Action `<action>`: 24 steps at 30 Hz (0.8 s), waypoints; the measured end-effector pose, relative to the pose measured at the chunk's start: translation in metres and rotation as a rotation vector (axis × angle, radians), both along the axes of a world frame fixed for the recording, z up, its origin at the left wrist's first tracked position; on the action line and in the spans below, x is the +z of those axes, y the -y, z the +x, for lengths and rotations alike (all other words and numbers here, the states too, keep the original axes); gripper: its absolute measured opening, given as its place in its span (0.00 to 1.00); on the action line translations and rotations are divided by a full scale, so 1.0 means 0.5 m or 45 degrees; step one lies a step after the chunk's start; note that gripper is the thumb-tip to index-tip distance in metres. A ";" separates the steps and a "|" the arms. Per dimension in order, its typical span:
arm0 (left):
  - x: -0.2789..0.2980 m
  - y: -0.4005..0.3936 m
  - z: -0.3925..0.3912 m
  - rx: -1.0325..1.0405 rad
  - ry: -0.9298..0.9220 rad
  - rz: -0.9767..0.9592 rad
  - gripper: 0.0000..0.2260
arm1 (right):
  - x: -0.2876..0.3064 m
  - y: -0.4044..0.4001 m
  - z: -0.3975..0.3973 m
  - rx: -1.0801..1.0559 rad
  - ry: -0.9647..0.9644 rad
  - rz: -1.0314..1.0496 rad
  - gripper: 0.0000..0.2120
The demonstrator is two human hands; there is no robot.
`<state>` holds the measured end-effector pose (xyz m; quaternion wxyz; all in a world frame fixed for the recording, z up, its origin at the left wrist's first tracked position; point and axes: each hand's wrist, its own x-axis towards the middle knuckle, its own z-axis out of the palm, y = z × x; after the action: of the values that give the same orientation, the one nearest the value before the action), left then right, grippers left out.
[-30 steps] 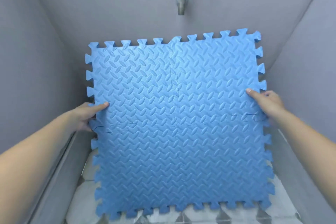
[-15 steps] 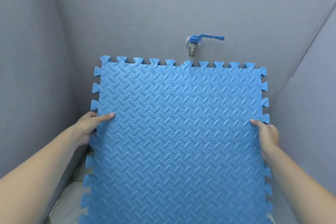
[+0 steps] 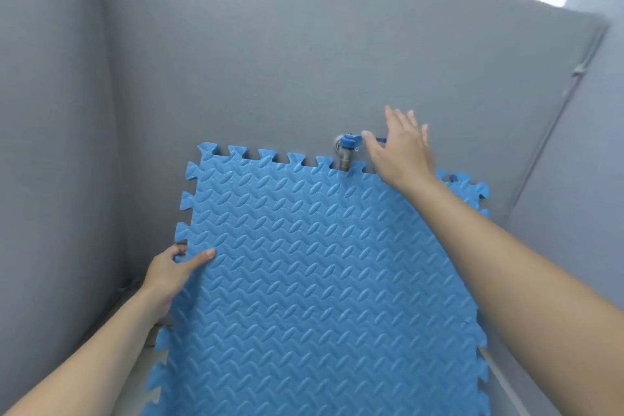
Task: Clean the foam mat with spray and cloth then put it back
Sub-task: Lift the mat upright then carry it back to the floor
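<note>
Right hand [image 3: 400, 149] has come off the right edge of the blue foam mat [image 3: 314, 280], which it gripped half a second ago, and now reaches up to the wall tap [image 3: 347, 150]; its fingers [image 3: 410, 120] are spread apart and motion-blurred, with the thumb at the base of the blue lever, whose far end is hidden behind the palm. Contact with the lever cannot be confirmed. Left hand [image 3: 172, 275] alone now supports the mat: thumb pressed on the textured front face, the other fingers wrapped behind the toothed left edge, so clamped on the mat. The mat stands nearly upright, leaning toward the grey back wall [image 3: 270, 61], its top edge level with the tap's metal spout; the lower part runs out of frame. No spray bottle or cloth in view. Judgement: the mat is being positioned under the tap, and the reach suggests a rinse is intended next. Risk: one-handed hold on a flexible, interlocked mat, which may sag or swing once water strikes it.
</note>
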<state>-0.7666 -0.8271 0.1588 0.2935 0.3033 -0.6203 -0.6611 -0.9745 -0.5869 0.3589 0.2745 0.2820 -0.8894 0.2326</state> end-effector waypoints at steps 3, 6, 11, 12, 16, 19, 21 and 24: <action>0.000 -0.003 -0.003 -0.008 0.010 -0.052 0.09 | -0.003 0.050 -0.020 -0.057 -0.021 0.336 0.31; -0.003 0.003 -0.006 -0.018 0.016 -0.055 0.13 | -0.048 0.067 -0.015 -0.146 -0.144 0.182 0.27; -0.017 0.019 -0.007 -0.018 0.052 -0.089 0.16 | -0.050 0.075 -0.010 -0.220 -0.165 0.209 0.27; -0.020 0.023 -0.006 -0.014 0.051 -0.095 0.16 | -0.049 0.074 -0.010 -0.231 -0.164 0.231 0.28; -0.022 0.015 -0.008 -0.004 0.084 -0.184 0.15 | -0.052 0.073 -0.009 -0.263 -0.219 0.250 0.28; -0.019 0.013 -0.002 0.051 0.254 -0.396 0.20 | -0.054 0.064 -0.012 -0.183 -0.225 0.222 0.27; -0.023 0.012 0.004 0.070 0.356 -0.525 0.31 | -0.057 0.047 -0.018 -0.065 -0.232 0.197 0.25; -0.028 -0.006 0.005 0.073 0.534 -0.622 0.36 | -0.061 0.017 -0.025 0.095 -0.232 0.182 0.25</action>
<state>-0.7640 -0.8242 0.1450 0.2420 0.3710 -0.7989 -0.4070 -0.9870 -0.5956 0.3283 0.3245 0.3538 -0.8639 0.1524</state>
